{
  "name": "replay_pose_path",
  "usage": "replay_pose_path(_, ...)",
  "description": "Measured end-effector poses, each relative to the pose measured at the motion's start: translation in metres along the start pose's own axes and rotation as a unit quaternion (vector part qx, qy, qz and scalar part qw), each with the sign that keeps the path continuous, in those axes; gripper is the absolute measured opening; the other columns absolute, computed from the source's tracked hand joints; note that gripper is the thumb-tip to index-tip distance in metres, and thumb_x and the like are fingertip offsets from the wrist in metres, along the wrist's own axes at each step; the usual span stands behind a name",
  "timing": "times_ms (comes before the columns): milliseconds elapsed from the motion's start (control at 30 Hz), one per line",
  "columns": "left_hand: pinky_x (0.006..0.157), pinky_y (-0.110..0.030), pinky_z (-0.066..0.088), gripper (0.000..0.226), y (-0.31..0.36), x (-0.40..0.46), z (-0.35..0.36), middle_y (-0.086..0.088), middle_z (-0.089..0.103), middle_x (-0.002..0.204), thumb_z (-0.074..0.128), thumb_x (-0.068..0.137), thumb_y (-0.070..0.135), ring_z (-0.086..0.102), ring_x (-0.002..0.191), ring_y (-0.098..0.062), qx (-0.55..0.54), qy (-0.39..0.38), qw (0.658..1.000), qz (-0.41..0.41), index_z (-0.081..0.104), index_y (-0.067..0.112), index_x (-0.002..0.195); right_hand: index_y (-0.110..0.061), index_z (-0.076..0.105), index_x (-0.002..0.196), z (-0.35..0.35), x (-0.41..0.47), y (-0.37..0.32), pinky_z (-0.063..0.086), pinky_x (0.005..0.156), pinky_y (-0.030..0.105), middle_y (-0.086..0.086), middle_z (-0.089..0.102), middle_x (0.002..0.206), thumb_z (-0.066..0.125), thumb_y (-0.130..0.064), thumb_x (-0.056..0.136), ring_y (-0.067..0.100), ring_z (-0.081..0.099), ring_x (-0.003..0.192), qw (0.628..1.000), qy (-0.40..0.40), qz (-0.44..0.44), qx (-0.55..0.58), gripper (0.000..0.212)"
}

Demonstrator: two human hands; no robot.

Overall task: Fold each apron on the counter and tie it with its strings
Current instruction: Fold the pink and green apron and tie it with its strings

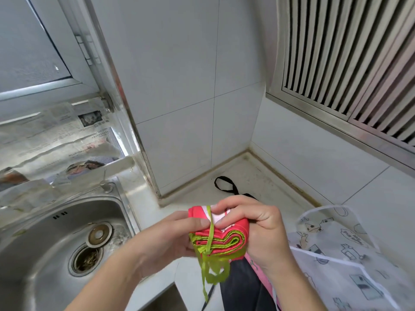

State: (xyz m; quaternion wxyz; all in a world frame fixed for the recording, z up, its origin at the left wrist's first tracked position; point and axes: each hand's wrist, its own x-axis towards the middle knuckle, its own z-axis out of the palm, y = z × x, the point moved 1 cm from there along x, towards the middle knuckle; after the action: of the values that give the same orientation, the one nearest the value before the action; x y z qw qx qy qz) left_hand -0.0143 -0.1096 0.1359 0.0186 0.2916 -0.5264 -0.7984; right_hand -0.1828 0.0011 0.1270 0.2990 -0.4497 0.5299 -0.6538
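Red apron: a soft cloth apron (226, 237) folded into a thick, rounded bundle, red with lime-green edging that shows as stacked layers at its near end; held in the air above the counter (258, 176), between the sink and the clear apron.
Strings: thin lime-green tape (210, 230), one strand running over the top of the bundle, the rest hanging below in a loose tangle of loops and one long tail.
Left hand: the left hand (179, 234) grips the bundle's left end, thumb pressing the string against the cloth, fingers curled under and mostly hidden.
Right hand: the right hand (253, 223) wraps the bundle's right end, fingers curled close together over the top; its thumb cannot be made out.
Clear apron: one translucent, plastic-looking apron (350, 261) printed with small dark drawings, spread at the counter's right edge and cut off by the frame.
Dark apron: one dark cloth (242, 286) with a pink strip beside it, lying at the counter's near edge, partly hidden by the hands; whether the pink belongs to it cannot be told.
Black strap: one thin loop (224, 185) on the counter toward the back corner, its near end hidden behind the right hand.
Sink: one stainless steel basin (45, 243) at the counter's left, with a round drain.
Aprons counted: three.
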Motion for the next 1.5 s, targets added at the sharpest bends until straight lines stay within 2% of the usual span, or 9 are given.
replay_pose_path(100,0.104,-0.063,0.051,0.043,0.001,-0.003,0.003,-0.027,0.071,0.123,0.075,0.086,0.018,0.066,0.115,-0.052,0.009,0.011,1.0,-0.007,0.067,0.006,0.126,-0.013,0.084,0.074,-0.002,-0.002,0.001,0.063,0.075,0.05,0.006,0.077,0.109,0.069,0.025,0.079,0.031,0.073,0.103,0.999,-0.026,0.011,-0.027,0.041)
replay_pose_path(333,0.087,-0.06,0.06,0.024,0.018,-0.006,0.006,-0.018,0.078,0.103,0.066,0.095,0.0,0.075,0.091,-0.041,0.083,0.141,0.985,0.059,0.07,0.012,0.115,-0.024,0.079,0.114,-0.013,0.008,-0.044,0.049,0.105,0.036,-0.01,0.061,0.141,0.051,0.015,0.084,0.015,0.047,0.142,0.989,-0.104,0.027,-0.105,0.057)
replay_pose_path(467,0.067,-0.042,0.057,0.01,0.022,-0.006,0.009,-0.02,0.073,0.091,0.067,0.094,0.005,0.07,0.076,-0.033,0.076,0.162,0.979,0.095,0.072,0.008,0.102,-0.034,0.065,0.114,0.006,0.015,-0.048,0.031,0.119,0.034,-0.031,0.045,0.147,0.066,-0.018,0.096,0.003,0.023,0.15,0.881,-0.219,-0.075,-0.413,0.025)
replay_pose_path(600,0.058,-0.038,0.048,0.02,0.021,-0.006,0.007,-0.018,0.066,0.077,0.073,0.093,0.018,0.058,0.064,-0.032,0.066,0.201,0.973,0.097,0.068,0.0,0.101,-0.03,0.044,0.085,0.01,0.014,-0.049,0.042,0.105,0.034,-0.02,0.058,0.116,0.068,-0.019,0.095,0.01,0.043,0.129,0.862,-0.153,-0.137,-0.464,0.028)
replay_pose_path(900,0.052,-0.031,0.046,0.019,0.025,-0.006,0.005,-0.01,0.068,0.074,0.075,0.093,0.023,0.057,0.059,-0.022,0.057,0.255,0.958,0.118,0.072,0.005,0.099,-0.032,0.054,0.092,0.001,-0.013,-0.046,0.049,0.066,0.032,-0.015,0.057,0.085,0.049,-0.036,0.104,0.012,0.057,0.087,0.907,-0.102,-0.06,-0.404,0.013)
replay_pose_path(1000,0.052,-0.029,0.045,0.016,0.026,-0.006,0.002,-0.012,0.069,0.077,0.074,0.094,0.021,0.057,0.059,-0.021,0.03,0.268,0.953,0.139,0.073,0.008,0.105,-0.029,0.056,0.091,-0.005,-0.022,-0.039,0.04,0.052,0.032,-0.006,0.059,0.075,0.051,-0.035,0.106,0.017,0.057,0.073,0.932,-0.088,-0.014,-0.352,0.016)
replay_pose_path(1200,0.055,-0.029,0.044,0.017,0.027,-0.004,0.002,-0.01,0.068,0.076,0.076,0.093,0.023,0.057,0.064,-0.023,0.047,0.256,0.956,0.139,0.072,0.012,0.106,-0.03,0.058,0.089,-0.012,-0.034,-0.027,0.044,0.057,0.031,-0.006,0.061,0.072,0.058,-0.03,0.104,0.014,0.06,0.07,0.946,-0.095,0.077,-0.299,0.015)
replay_pose_path(1300,0.053,-0.025,0.044,0.016,0.026,-0.005,0.003,-0.004,0.066,0.069,0.075,0.094,0.027,0.054,0.059,-0.02,0.123,0.257,0.95,0.126,0.071,0.019,0.107,-0.025,0.06,0.086,-0.021,-0.033,-0.03,0.033,0.054,0.027,-0.005,0.053,0.062,0.061,-0.028,0.102,0.011,0.049,0.059,0.945,-0.095,0.078,-0.304,0.017)
replay_pose_path(1500,0.048,-0.023,0.041,0.015,0.029,-0.008,0.007,0.0,0.062,0.059,0.073,0.096,0.03,0.05,0.048,-0.014,0.231,0.229,0.939,0.115,0.068,0.029,0.11,-0.025,0.066,0.081,-0.039,-0.019,-0.054,0.039,0.055,0.034,-0.003,0.056,0.062,0.065,-0.024,0.099,0.011,0.046,0.056,0.951,-0.047,0.051,-0.302,0.019)
